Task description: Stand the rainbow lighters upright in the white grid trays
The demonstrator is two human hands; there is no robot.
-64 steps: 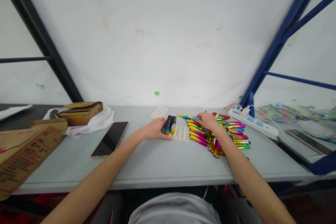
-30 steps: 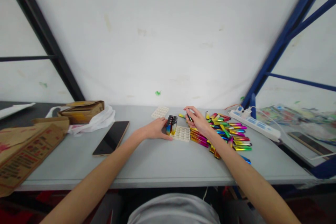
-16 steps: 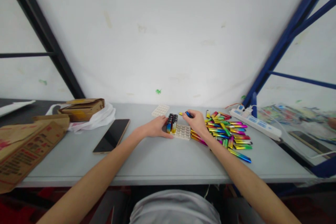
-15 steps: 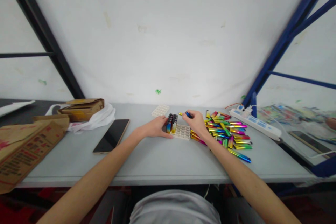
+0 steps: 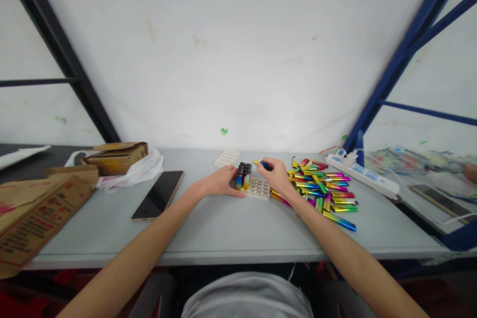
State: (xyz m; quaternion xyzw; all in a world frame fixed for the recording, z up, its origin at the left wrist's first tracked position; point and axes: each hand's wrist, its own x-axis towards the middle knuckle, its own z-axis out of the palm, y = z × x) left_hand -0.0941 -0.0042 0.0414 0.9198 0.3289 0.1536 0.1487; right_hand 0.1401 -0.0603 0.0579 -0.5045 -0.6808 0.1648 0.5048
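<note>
A pale tray of small cells (image 5: 260,188) lies on the table in front of me. Several shiny lighters (image 5: 244,177) with black tops stand upright in its left part. My left hand (image 5: 223,181) spans the tray's left end, thumb at the front corner and fingers toward the back, gripping it beside the standing lighters. Just above the right part of the tray, my right hand (image 5: 276,174) pinches one blue and yellow lighter (image 5: 266,165), held tilted, its yellow end pointing left. To the right of that hand lies a loose pile of metallic multicoloured lighters (image 5: 328,186).
A second pale tray (image 5: 227,158) lies near the wall. At left are a dark phone or tablet (image 5: 158,195), a white plastic bag (image 5: 143,175) and cardboard boxes (image 5: 48,203). A power strip (image 5: 363,175) runs along the right, beside a blue metal frame (image 5: 395,69).
My right hand has shifted slightly left with the lighter, whose body now shows more between the fingers. My left hand stays at the tray.
</note>
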